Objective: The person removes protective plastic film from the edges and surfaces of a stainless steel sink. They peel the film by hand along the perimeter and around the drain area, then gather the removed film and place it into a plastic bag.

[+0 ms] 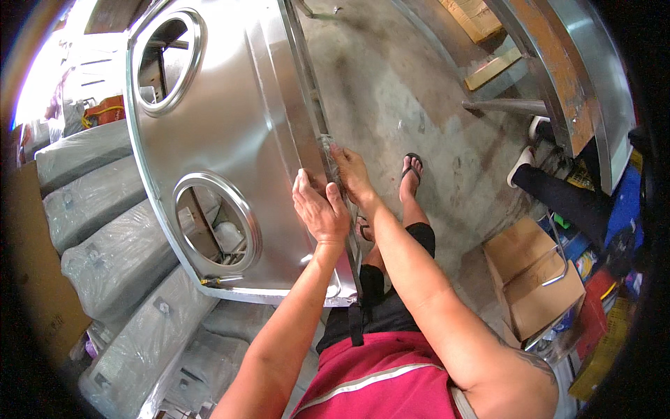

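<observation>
- Left hand (319,208): palm and fingers laid flat on the face of the sheet-metal panel (223,133), close to its right edge; fingers together, wrapped around nothing.
- Right hand (351,174): fingers curled over the panel's folded right edge, gripping the rim just right of the left hand.
- Sheet-metal panel: one, shiny steel, with rounded corners, filling the centre left and tilted from near to far; it rests over the wrapped bundles on the left.
- Round openings in the panel: two, each with a raised rim; one far (167,59), one near (218,223).
- Wrapped bundles (115,262): about four long rolls in clear plastic film, stacked at the left, under the panel.
- Cardboard box (534,279): one, brown, open-topped, on the concrete floor (419,91) at the near right.
- Flat cardboard packages: one at far right (474,17), brown.
- Another person's legs (558,192) in dark trousers and white shoes at the right.
</observation>
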Tool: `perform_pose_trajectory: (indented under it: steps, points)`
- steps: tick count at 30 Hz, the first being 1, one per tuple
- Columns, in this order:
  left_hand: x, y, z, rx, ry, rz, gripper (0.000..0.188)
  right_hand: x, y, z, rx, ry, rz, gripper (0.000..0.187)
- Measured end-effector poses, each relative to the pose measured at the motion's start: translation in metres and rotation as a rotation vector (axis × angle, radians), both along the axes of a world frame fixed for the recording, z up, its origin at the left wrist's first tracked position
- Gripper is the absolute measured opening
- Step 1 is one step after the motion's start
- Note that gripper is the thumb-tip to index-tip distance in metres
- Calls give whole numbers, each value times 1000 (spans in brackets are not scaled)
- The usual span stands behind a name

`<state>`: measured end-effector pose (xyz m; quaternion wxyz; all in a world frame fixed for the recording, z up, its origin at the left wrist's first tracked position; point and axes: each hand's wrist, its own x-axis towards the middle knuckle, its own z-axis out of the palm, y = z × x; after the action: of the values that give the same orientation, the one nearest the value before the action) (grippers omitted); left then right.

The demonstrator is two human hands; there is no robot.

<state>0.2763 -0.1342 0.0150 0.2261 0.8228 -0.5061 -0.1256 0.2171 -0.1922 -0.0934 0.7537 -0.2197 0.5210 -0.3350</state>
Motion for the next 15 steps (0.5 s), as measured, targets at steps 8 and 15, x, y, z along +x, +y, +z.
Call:
perform_pose_trajectory:
  steps: [8,15]
  points:
    - [0,2,0,19,3,5,73,32,-16,-31,-144,653,60,40]
    - [-2,0,2,14,26,16,76,61,-18,-68,-202,813,191,40]
